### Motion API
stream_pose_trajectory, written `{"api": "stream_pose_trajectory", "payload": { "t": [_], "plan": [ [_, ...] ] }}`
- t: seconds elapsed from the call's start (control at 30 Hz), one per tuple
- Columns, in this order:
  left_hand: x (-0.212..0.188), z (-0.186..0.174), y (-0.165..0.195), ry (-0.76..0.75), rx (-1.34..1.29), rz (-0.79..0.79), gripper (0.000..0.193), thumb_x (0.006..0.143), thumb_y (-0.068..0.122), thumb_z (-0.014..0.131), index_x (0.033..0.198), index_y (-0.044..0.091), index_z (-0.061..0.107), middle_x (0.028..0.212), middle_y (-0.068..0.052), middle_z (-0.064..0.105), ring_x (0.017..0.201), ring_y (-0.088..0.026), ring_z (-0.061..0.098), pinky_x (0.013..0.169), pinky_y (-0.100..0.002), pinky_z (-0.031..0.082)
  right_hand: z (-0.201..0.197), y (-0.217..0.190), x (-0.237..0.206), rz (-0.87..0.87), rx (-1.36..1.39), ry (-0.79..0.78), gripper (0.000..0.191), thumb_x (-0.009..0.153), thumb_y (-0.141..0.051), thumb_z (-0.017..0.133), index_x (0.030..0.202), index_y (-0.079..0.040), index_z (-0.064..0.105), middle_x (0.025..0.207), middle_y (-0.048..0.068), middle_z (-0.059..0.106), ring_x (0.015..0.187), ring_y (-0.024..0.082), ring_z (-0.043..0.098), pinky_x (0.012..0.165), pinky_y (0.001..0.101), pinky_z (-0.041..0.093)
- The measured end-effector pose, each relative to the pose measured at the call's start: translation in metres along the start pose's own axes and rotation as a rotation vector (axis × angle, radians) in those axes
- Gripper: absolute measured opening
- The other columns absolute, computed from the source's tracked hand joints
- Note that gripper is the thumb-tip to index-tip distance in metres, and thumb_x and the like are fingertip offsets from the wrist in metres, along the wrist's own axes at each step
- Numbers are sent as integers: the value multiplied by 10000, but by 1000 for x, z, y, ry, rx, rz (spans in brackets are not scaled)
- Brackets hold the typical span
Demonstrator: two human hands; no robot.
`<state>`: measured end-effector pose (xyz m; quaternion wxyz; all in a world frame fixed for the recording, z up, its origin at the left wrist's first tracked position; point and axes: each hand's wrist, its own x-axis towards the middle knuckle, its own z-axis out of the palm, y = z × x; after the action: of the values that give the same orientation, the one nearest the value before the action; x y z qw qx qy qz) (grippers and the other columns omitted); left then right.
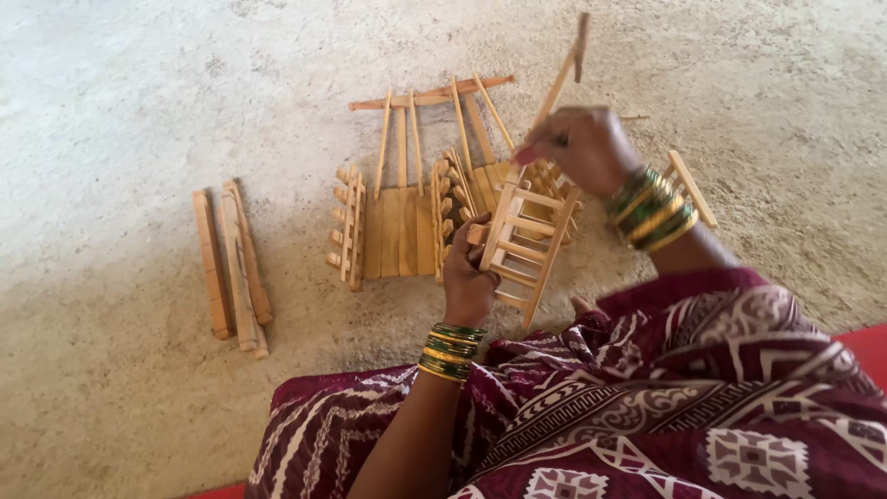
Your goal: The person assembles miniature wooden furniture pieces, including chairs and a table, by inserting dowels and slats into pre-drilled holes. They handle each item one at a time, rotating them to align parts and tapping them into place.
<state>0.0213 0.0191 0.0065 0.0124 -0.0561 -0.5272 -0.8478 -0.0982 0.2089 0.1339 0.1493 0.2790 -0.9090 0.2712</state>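
Note:
My left hand (467,277) grips a small ladder-like wooden frame (523,248), held tilted just above the ground. My right hand (582,148) pinches a long thin wooden stick (561,81) that slants up and away, its lower end near the frame's top. Both wrists wear green and gold bangles. Just beyond the hands lies a flat wooden toy cart assembly (402,231) with a plank bed, slatted side rails and long shafts joined by a crossbar (430,95).
A bundle of loose wooden slats (233,268) lies on the sandy ground at the left. Another wooden piece (693,189) rests behind my right wrist. My patterned maroon garment (647,397) covers the lap below.

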Motion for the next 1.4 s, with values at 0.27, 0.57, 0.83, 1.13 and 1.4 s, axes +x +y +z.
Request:
{"api": "stream_pose_trajectory", "payload": {
  "t": [0.27,0.57,0.83,1.13,1.4],
  "plan": [
    [2,0,7,-34,98,50,712,789,-241,564,1429,61,488,1267,-83,658,1145,-155,678,921,-268,589,15,60,13,-81,-365,312,88,977,-71,695,922,-86,763,866,47,747,659,88,652,504,194,493],
    [5,-7,-3,-44,46,-5,744,729,-230,518,1419,46,523,1176,-63,670,1023,-129,659,840,-258,569,28,64,-1,-86,-222,302,180,1051,-85,606,960,-105,761,898,60,752,632,123,636,483,273,507],
    [7,-8,-5,-35,1,-37,791,642,-233,486,1378,45,558,1181,-51,658,1023,-143,648,775,-273,577,21,52,-5,-387,-345,345,107,1007,-74,634,1018,-90,739,991,50,766,882,205,670,746,291,575],
    [8,-8,-5,-36,10,-117,789,608,-216,487,1341,54,596,1133,-40,670,959,-153,644,674,-265,544,16,80,8,-33,894,263,130,1134,-169,600,1112,-171,728,1120,40,767,1026,106,711,922,275,610],
    [7,-12,-8,59,-39,-191,781,601,-196,487,1335,40,609,1113,-50,681,954,-165,646,647,-271,530,26,23,-22,-157,-69,56,116,945,-137,614,988,-152,720,951,29,743,768,151,656,636,268,554]
  ]
}}
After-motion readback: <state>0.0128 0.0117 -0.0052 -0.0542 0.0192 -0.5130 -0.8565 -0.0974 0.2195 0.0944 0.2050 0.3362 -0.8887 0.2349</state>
